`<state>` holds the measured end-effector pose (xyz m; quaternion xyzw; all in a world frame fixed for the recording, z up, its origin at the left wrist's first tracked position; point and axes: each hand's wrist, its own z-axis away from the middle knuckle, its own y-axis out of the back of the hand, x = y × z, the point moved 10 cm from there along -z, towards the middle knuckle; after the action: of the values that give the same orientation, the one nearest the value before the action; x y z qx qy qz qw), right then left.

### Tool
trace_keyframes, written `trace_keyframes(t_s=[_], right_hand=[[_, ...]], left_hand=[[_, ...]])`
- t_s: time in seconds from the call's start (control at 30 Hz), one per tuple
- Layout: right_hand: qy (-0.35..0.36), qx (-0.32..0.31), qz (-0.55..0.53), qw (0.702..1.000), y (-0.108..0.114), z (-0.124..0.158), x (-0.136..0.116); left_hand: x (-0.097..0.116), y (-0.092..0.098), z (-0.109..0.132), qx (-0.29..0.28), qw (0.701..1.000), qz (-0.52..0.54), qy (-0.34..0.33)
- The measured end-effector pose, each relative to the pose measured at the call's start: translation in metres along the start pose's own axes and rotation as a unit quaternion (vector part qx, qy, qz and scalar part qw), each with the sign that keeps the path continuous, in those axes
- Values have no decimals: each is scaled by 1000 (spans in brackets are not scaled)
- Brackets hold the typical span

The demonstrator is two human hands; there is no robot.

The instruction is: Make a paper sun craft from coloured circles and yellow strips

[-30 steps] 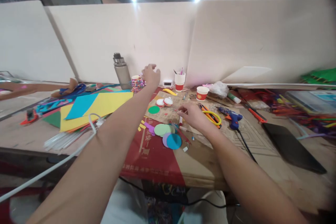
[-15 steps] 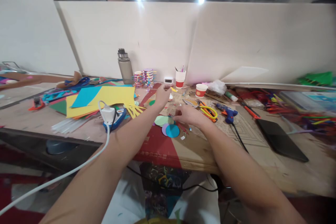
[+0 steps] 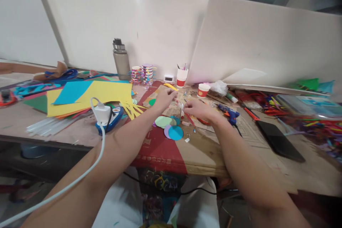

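Note:
My left hand (image 3: pixel 166 98) is over the middle of the table with its fingers pinched together; whatever they hold is too small to make out. Close by on the right, my right hand (image 3: pixel 197 109) has its fingers closed around a small white piece (image 3: pixel 182 107). Below the hands lie a blue paper disc (image 3: pixel 175 133), pale green discs (image 3: pixel 161 122) and a purple disc partly under the blue one. A yellow-handled tool (image 3: pixel 171 86) rests behind my left hand. The scissors beside my right hand are mostly hidden by it.
Yellow paper (image 3: pixel 109 94) and a white plug (image 3: pixel 103 114) with its cable are at left. A bottle (image 3: pixel 122 62) and a cup of pens (image 3: pixel 182 77) stand at the back. The glue gun (image 3: pixel 232 114) and a black phone (image 3: pixel 279 140) lie at right.
The head view has shifted and tilted. My left hand has moved down toward my right hand, and the white piece now shows at my right fingertips. The yellow-handled tool is more exposed.

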<state>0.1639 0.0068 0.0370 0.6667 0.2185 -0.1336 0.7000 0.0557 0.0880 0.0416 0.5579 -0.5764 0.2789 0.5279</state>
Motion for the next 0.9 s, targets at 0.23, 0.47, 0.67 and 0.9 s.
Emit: trace_keyframes(t_s=[0.23,0.47,0.67,0.9], right_hand=[[-38,100,-99,989,20,-4,21],[-106,104,81,986,24,-3,42],[-89,4,166,982,4,2,28],[-3,-39,145,989,-6,16,-11]], left_hand=[[3,-19,3,-84,992,93,19],[-5,-13,1,-60,996,-60,5],[-5,-37,11,-100,948,-290,-83],[-16,-51,17,-109,955,-274,-47]])
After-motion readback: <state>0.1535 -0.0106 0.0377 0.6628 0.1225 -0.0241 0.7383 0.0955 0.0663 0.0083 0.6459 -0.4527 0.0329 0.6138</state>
